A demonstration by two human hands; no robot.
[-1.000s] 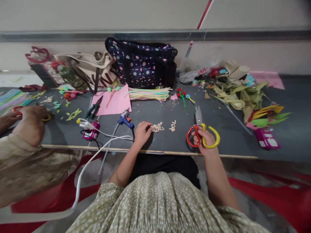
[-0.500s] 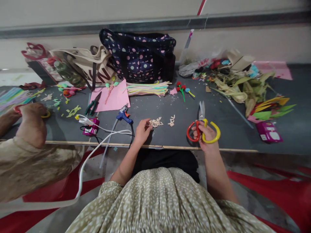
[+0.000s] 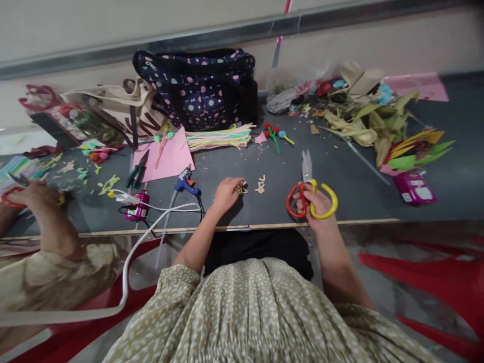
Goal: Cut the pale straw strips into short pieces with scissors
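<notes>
Looks forward and down from the head, close above the shirt (image 3: 257, 312), over the tabletop (image 3: 223, 164) to the wall (image 3: 94, 25).

Left fingers (image 3: 235, 182) now cover the nearer pale pieces (image 3: 244, 190) (mostly).

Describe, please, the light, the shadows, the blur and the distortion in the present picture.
Head view: dim light, soft shadow on the dark table beside the left hand; same view: scissors fairly sharp, red lettering on the clear plastic bag smeared; head view: patterned top stretched, probably by a wide lens, upper right corner darkened.
</notes>
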